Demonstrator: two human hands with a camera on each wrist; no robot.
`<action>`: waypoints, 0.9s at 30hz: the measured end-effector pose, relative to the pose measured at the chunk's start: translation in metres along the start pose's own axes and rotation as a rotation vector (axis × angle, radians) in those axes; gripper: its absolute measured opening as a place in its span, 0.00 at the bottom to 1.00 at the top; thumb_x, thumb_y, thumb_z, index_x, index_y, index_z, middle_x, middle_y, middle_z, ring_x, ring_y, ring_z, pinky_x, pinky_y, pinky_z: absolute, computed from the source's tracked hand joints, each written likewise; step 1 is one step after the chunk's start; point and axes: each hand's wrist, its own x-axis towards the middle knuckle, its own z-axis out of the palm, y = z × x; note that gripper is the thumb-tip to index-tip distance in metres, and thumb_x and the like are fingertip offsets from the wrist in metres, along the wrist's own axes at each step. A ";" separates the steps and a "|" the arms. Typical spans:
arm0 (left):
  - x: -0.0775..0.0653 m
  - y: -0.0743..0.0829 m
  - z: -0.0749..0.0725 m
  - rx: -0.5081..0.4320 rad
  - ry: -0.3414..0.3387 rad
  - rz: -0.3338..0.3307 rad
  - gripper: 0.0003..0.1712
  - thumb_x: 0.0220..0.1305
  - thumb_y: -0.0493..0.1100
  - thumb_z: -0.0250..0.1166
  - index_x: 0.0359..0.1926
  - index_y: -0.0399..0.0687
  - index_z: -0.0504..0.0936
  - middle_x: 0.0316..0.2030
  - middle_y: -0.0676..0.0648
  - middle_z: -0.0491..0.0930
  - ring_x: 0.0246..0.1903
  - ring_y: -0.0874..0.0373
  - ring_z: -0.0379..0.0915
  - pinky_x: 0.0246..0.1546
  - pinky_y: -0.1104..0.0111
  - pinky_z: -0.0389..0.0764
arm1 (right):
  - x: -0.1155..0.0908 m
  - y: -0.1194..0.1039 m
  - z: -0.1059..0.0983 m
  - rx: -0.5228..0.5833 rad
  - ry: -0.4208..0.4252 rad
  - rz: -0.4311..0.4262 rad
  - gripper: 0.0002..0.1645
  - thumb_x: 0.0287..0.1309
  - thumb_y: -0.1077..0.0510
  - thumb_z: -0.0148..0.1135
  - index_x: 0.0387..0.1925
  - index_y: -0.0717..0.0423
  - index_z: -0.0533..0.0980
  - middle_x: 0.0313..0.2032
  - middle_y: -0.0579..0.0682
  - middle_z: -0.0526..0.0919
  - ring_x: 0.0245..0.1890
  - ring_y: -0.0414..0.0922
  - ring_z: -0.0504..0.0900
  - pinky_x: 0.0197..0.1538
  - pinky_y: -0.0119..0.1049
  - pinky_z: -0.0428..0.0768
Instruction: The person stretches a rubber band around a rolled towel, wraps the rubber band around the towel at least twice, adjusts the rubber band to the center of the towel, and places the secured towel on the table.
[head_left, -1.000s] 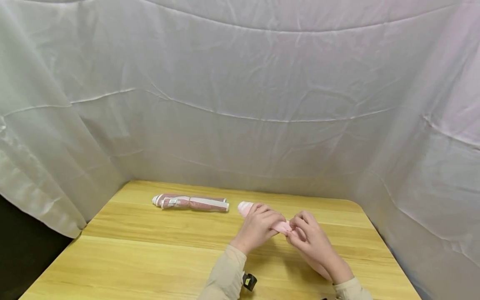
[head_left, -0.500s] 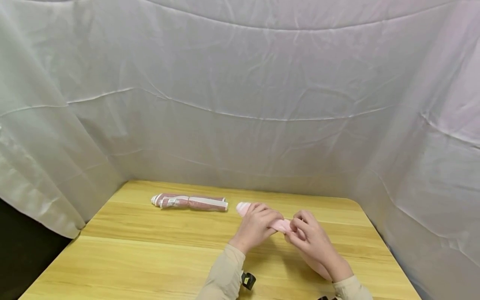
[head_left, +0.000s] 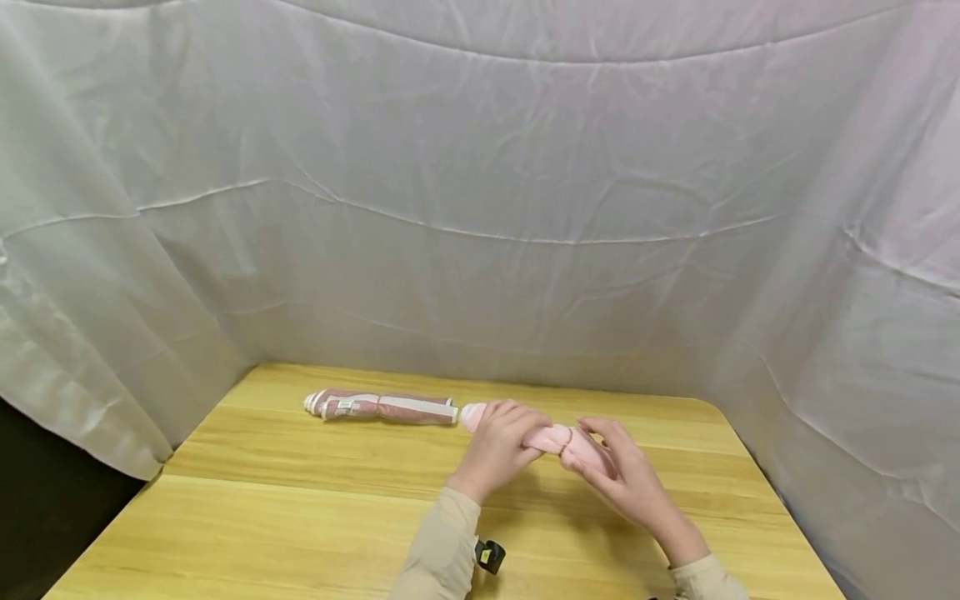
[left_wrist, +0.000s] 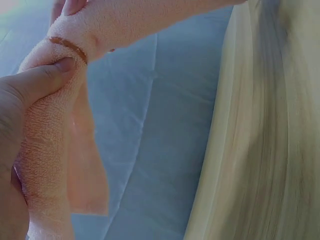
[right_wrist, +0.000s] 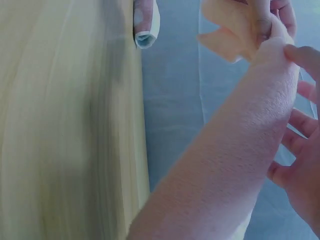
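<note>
A rolled pink towel [head_left: 588,454] is held above the table, a thin brown band [left_wrist: 68,47] around its middle. My left hand [head_left: 495,450] grips the left half of the roll, its thumb pressed just beside the band in the left wrist view. My right hand [head_left: 626,479] holds the right half, with the thumb touching it near the band and the fingers along its far side. The roll bends at the band, and a loose flap [left_wrist: 89,170] of towel hangs down in the left wrist view. My left fingers hide part of the roll's left end.
A second rolled towel [head_left: 412,407], dull red with white stripes, lies at the table's back left, close to the pink roll's left end. The wooden table [head_left: 300,500] is backed by pale hanging curtains [head_left: 480,308]. A small black device [head_left: 491,557] sits by my left sleeve.
My right fingers have come off the middle of the pink towel and spread around its right half, so the brown band now shows. The left hand and roll have shifted slightly left.
</note>
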 end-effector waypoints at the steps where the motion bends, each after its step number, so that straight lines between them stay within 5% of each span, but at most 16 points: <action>1: 0.000 0.001 0.000 -0.001 -0.001 0.006 0.17 0.50 0.51 0.73 0.43 0.57 0.84 0.42 0.57 0.86 0.46 0.63 0.78 0.57 0.63 0.73 | 0.000 0.000 0.000 0.003 -0.007 0.022 0.38 0.48 0.58 0.74 0.62 0.53 0.70 0.56 0.50 0.78 0.56 0.41 0.75 0.53 0.40 0.79; 5: 0.003 0.003 0.001 0.001 0.016 0.047 0.18 0.48 0.50 0.75 0.42 0.57 0.85 0.42 0.57 0.86 0.45 0.63 0.78 0.57 0.64 0.73 | -0.002 -0.002 -0.002 -0.007 -0.049 0.100 0.42 0.49 0.54 0.74 0.66 0.49 0.67 0.58 0.50 0.78 0.54 0.41 0.75 0.50 0.38 0.78; 11: 0.003 0.006 0.004 0.032 0.023 0.075 0.18 0.47 0.49 0.76 0.41 0.58 0.84 0.42 0.59 0.85 0.47 0.64 0.79 0.60 0.62 0.71 | -0.002 -0.002 0.000 -0.042 -0.060 0.094 0.30 0.50 0.54 0.73 0.56 0.52 0.76 0.49 0.49 0.84 0.42 0.38 0.79 0.41 0.34 0.79; 20: 0.000 0.014 0.006 -0.003 -0.273 -0.092 0.27 0.50 0.58 0.73 0.51 0.61 0.76 0.55 0.58 0.81 0.59 0.62 0.73 0.71 0.46 0.57 | -0.003 0.007 0.001 -0.252 0.063 -0.108 0.26 0.39 0.65 0.75 0.44 0.49 0.80 0.37 0.43 0.82 0.36 0.39 0.78 0.38 0.39 0.78; 27: 0.001 0.014 0.006 -0.056 -0.359 -0.152 0.34 0.52 0.62 0.70 0.60 0.62 0.75 0.56 0.58 0.80 0.58 0.61 0.73 0.70 0.47 0.60 | -0.001 0.008 -0.001 -0.317 0.067 -0.192 0.24 0.37 0.62 0.73 0.43 0.51 0.81 0.38 0.46 0.81 0.39 0.46 0.81 0.41 0.48 0.79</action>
